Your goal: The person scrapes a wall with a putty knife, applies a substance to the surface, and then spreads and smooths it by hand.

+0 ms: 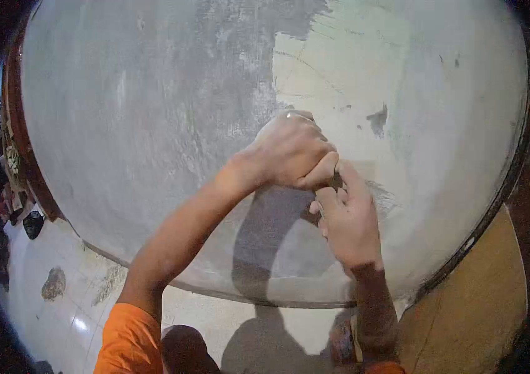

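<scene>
My left hand (297, 149) is closed in a fist, knuckles up, in front of a large grey-coated surface (134, 124). Close against it on the right, my right hand (351, 224) has its thumb and fingers curled together. The two hands meet near the left thumb, and I cannot tell what they hold between them. Behind them, the rough grey coat borders a pale yellowish patch (333, 68) with a dark smudge (377, 119) on it. My arms cast a shadow on the surface below the hands.
Light floor tiles (77, 311) with grey stains lie at the lower left. A black bag-like item (33, 224) and other clutter stand at the left edge. A brown board (471, 299) lies at the lower right. My knee (184, 349) shows at the bottom.
</scene>
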